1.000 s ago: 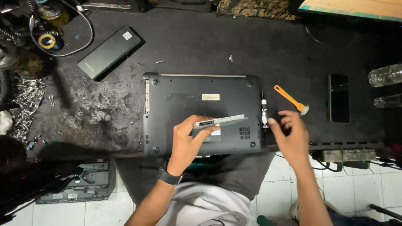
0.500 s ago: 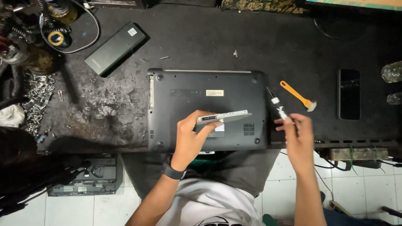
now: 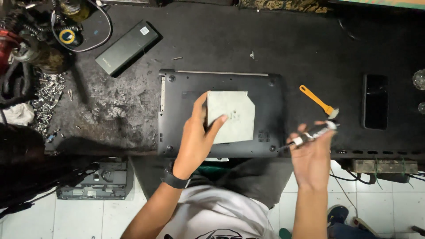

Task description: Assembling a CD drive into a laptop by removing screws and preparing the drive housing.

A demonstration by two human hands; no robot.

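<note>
cover panel now lifted flat-side up off the upturned laptop [image 3: 221, 113]

left hand [image 3: 197, 137] pinching grey panel [image 3: 232, 116] above laptop's middle, turned from edge-on a moment ago; right hand [image 3: 312, 152] closed round screwdriver [image 3: 310, 135], now off to the right; orange pry tool [image 3: 318, 100] beside

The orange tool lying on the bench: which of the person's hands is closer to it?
Right. The right hand, holding a screwdriver, sits just below the orange tool; the left hand is far off, holding a grey panel over the laptop.

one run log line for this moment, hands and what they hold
left hand: holds grey flat cover panel over upturned laptop | right hand: holds screwdriver | orange pry tool: on bench
</note>
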